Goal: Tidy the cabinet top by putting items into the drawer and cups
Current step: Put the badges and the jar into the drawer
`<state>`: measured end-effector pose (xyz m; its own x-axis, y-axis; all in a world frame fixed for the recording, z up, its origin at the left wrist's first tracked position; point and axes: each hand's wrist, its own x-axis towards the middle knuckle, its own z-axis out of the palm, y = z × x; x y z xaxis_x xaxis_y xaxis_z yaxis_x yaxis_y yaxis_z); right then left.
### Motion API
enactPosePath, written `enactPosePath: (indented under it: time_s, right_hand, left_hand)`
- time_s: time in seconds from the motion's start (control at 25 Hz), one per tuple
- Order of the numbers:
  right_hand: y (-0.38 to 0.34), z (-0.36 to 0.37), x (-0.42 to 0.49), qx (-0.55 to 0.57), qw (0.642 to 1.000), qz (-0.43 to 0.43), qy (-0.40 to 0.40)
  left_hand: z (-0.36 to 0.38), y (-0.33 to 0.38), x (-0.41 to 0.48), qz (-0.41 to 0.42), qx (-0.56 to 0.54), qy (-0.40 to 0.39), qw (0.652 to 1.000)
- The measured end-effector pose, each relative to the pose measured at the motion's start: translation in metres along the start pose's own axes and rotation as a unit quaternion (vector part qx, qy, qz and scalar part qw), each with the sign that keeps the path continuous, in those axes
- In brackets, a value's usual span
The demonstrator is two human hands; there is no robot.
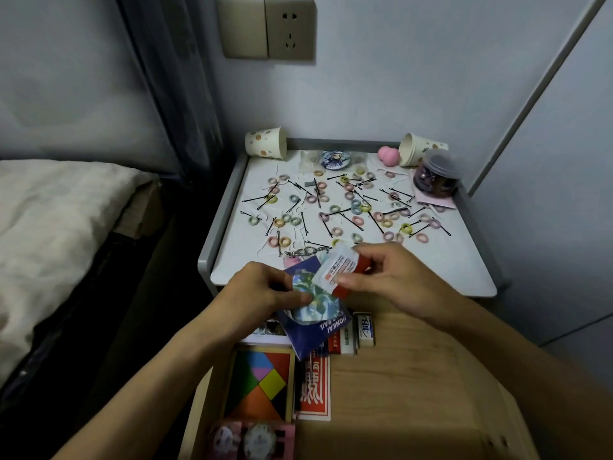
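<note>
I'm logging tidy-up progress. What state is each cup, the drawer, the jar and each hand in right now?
Left paper cup: lying on its side.
Right paper cup: lying on its side.
Drawer: open.
Jar: upright, lid on.
Left hand: holds blue packet.
Right hand: pinches red-and-white packet.
Hair ties: scattered on cabinet top.

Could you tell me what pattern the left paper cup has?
The cup has coloured dots on cream; head view.
</note>
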<state>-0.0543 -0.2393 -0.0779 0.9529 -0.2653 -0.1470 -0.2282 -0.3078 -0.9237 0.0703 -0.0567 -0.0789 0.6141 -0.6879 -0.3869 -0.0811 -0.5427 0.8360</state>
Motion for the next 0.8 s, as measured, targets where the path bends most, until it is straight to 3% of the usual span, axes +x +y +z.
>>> enactPosePath:
  time_s: [0.12, 0.36, 0.48, 0.68, 0.8]
  right_hand:
    - [0.005, 0.011, -0.001, -0.004, 1.0, 0.006, -0.017]
    - [0.008, 0.026, -0.005, 0.162, 0.985, 0.039, 0.039]
    - [0.006, 0.029, -0.009, 0.176, 0.982, 0.06, 0.025]
    - [0.006, 0.05, -0.021, 0.152, 0.984, 0.096, -0.014]
    - [0.004, 0.053, -0.022, 0.148, 0.983, 0.104, 0.002]
  left_hand:
    - [0.001, 0.001, -0.001, 0.004, 0.008, -0.032, 0.999]
    - [-0.003, 0.003, -0.006, -0.001, -0.018, -0.06, 0.998]
    - [-0.007, -0.002, -0.008, -0.006, -0.01, -0.056, 0.998]
    - [-0.027, -0.008, -0.016, -0.023, 0.064, -0.061, 0.996]
    - [-0.051, -0.016, -0.021, -0.006, 0.223, 0.019, 0.975]
